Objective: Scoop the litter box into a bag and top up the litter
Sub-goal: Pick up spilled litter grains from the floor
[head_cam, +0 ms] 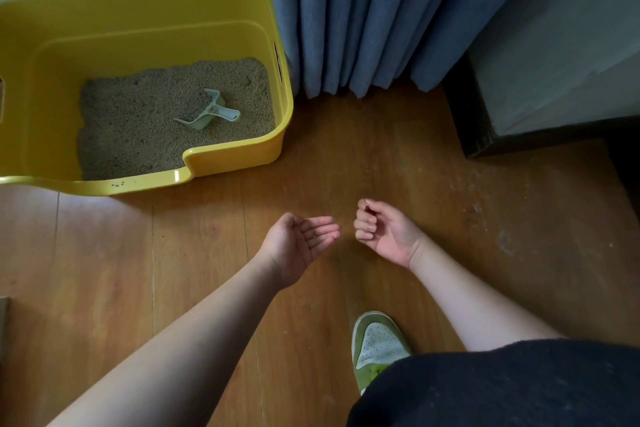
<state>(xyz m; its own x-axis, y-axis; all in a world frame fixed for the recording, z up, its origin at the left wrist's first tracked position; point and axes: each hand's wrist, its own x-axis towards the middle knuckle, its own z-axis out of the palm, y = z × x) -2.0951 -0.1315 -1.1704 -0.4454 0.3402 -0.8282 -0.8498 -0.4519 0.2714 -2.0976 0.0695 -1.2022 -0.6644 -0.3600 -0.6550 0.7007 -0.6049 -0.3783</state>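
Observation:
A yellow litter box (239, 156) stands on the wooden floor at the upper left, against the wall. Grey-beige litter (138, 128) fills its bottom. A pale green scoop (207, 113) lies in the litter, partly filled with grains. My left hand (299, 244) is held palm up over the floor, to the lower right of the box, with a few litter grains on the fingers. My right hand (382, 234) hovers just to its right, fingers curled in with the thumb and fingertips pinched together. Both hands are well apart from the box and scoop. No bag is in view.
Blue curtains (363, 17) hang right of the box. A dark-framed piece of furniture (540, 80) fills the upper right. A few grains lie on the box's front rim (119, 184). My green shoe (377, 343) rests on the floor below my hands. Pale dusty marks (485, 215) cover the floor at right.

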